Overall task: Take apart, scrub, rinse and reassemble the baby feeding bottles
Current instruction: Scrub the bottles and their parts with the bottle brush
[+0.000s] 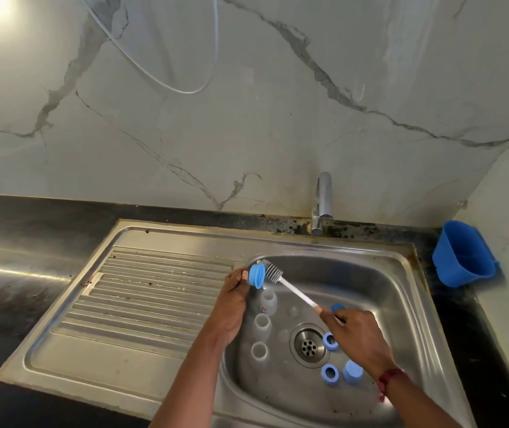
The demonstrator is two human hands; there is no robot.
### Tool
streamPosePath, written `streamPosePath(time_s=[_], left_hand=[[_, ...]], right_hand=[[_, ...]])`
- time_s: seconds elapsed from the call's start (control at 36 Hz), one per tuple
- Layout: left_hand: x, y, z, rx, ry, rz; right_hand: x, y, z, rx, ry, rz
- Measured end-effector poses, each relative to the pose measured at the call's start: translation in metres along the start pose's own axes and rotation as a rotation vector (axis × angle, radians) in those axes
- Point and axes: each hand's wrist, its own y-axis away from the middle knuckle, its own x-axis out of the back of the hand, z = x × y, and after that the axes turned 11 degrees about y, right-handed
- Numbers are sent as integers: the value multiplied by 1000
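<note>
Over the sink (370, 267), left hand (231, 291) pinches a blue cap (256, 274) in its grip, right hand (355, 332) clasps the bottle brush (281, 279) against it

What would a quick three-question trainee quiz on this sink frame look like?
1. True or false: the left hand holds the blue cap.
2. The right hand grips the brush by its: A) bristles B) handle C) it does not touch it.
3. Fill in: the number of clear bottles in the sink basin is ____.
Key: 1 true; 2 B; 3 three.
</note>
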Motion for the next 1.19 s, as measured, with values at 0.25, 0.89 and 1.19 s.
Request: streamPosePath(time_s=[0.25, 0.89, 1.19], left_hand=[[-15, -1, 9, 44, 331, 97], [-16, -9, 14, 22, 255, 199], [-13, -7, 14, 20, 256, 189]], right_hand=[[-7, -4, 0, 37, 32, 22], [1, -1, -18, 106, 191, -3], [13, -4, -17, 110, 211, -10]])
